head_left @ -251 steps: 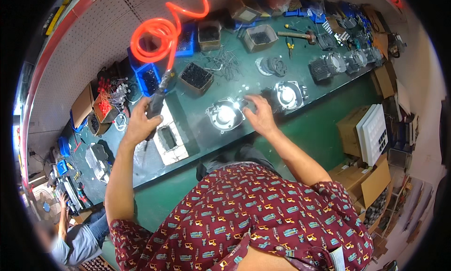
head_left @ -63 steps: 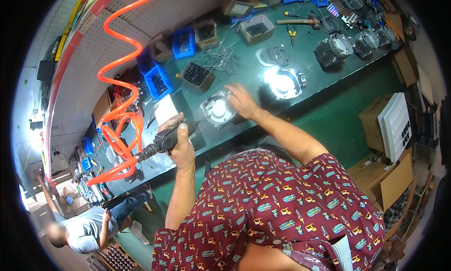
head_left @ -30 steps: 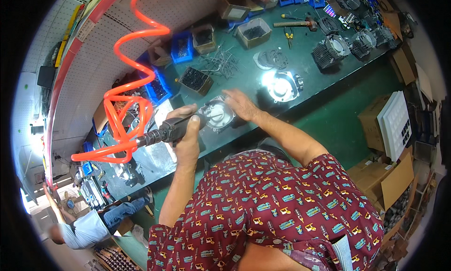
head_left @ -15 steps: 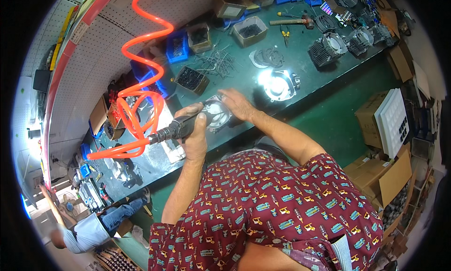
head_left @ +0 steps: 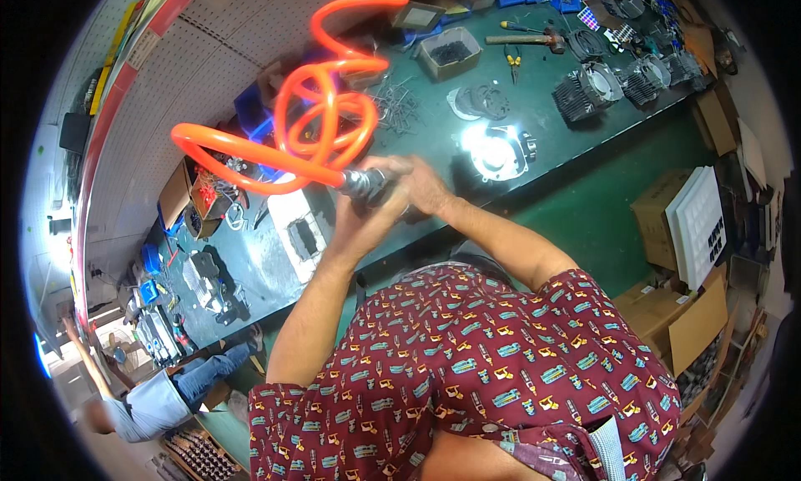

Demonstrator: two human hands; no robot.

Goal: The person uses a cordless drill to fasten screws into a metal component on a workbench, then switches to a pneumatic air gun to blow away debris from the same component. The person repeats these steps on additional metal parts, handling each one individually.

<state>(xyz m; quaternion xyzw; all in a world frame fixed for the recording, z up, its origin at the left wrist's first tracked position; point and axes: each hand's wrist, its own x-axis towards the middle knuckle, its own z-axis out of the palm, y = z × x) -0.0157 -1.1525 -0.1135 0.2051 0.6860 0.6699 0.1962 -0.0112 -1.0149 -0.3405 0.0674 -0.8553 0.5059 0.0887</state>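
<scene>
My left hand (head_left: 360, 218) is wrapped round a dark air screwdriver (head_left: 367, 183), its grip end tilted up toward me. An orange coiled air hose (head_left: 259, 157) runs from its end. My right hand (head_left: 424, 187) is close against the left, beyond the tool; its fingers are mostly hidden. The round metal casing beneath the tool is now almost wholly covered by my hands. To the right, a similar round casing (head_left: 498, 153) lies under a bright glare. Behind it are flat grey gaskets (head_left: 480, 102).
A box of black parts (head_left: 450, 54), a hammer (head_left: 526, 40) and yellow-handled pliers (head_left: 512, 63) lie at the back. Finned cylinders (head_left: 588, 91) line the right. A white foam tray (head_left: 302, 233) sits left of my hands. A person (head_left: 150, 406) works at the far left.
The air screwdriver has swung from lying slanted to more upright, over the casing. The left hand has turned with it, and the hose loops have shifted right and up.
</scene>
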